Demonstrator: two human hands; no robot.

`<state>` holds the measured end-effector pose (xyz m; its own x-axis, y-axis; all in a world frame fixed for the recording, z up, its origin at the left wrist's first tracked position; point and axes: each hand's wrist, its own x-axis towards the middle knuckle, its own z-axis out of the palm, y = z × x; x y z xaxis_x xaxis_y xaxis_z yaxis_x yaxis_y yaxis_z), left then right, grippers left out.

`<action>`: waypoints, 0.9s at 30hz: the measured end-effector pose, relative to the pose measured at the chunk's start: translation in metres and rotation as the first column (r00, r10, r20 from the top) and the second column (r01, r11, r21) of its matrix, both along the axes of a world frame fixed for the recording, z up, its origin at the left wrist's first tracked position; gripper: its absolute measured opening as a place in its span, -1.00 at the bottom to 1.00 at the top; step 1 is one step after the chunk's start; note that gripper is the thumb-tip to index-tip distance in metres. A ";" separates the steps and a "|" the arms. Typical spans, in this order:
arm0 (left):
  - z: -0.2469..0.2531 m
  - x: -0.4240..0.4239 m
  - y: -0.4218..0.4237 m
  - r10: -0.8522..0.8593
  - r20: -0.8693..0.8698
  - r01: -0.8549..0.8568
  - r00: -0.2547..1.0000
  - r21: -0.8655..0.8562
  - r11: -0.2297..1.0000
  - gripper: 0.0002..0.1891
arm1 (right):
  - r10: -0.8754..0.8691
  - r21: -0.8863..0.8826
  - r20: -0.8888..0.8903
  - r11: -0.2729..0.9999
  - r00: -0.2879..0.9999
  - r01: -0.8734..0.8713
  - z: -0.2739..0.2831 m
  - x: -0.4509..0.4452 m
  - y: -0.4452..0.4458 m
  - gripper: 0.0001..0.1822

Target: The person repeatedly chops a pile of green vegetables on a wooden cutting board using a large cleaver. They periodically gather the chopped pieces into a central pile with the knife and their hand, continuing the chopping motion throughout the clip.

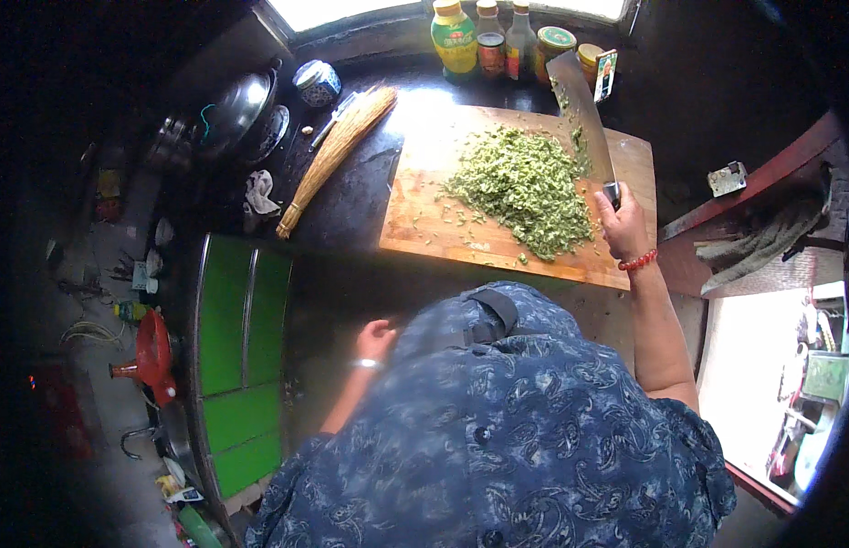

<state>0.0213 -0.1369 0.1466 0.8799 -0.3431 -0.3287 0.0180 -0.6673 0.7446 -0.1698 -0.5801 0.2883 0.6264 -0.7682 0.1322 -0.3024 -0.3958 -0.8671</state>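
Note:
My right hand (622,220), with a red bead bracelet at the wrist, grips the dark handle of a broad kitchen cleaver (580,116). Bits of green stick to the blade, which points away from me over the right part of a wooden cutting board (424,229). A heap of finely chopped green vegetable (524,188) lies on the board, left of the cleaver, with scraps scattered around it. Low beside my body, off the board, hangs my left hand (376,340), a light bangle on its wrist. Its fingers are curled, and no object shows in it.
Left of the board lie a straw whisk broom (339,157) and a knife (334,122). Behind stand a blue-and-white jar (317,83), a yellow-green bottle (455,41), several other bottles and jars, and an upright phone (605,75). A wok (239,109) is at the left.

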 end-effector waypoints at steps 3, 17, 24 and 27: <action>-0.009 0.005 0.003 -0.075 0.006 0.075 0.997 0.070 0.995 -0.64 | 0.032 -0.161 -0.149 0.985 0.988 -0.056 -0.073 0.001 -0.012 -0.73; -0.003 0.006 0.003 -0.024 -0.022 0.025 0.999 0.087 0.996 -0.65 | 0.042 -0.106 -0.078 0.993 0.996 -0.050 0.024 0.004 0.014 -0.78; -0.008 0.014 -0.009 -0.049 0.037 0.049 0.998 -0.007 0.999 -0.69 | 0.106 -0.105 -0.570 0.974 0.815 -0.200 -0.063 0.010 0.010 -0.67; -0.004 0.014 -0.006 -0.076 0.044 0.074 0.996 0.045 0.996 -0.70 | 0.135 -0.186 -0.380 0.958 0.915 -0.218 -0.065 0.005 0.000 -0.70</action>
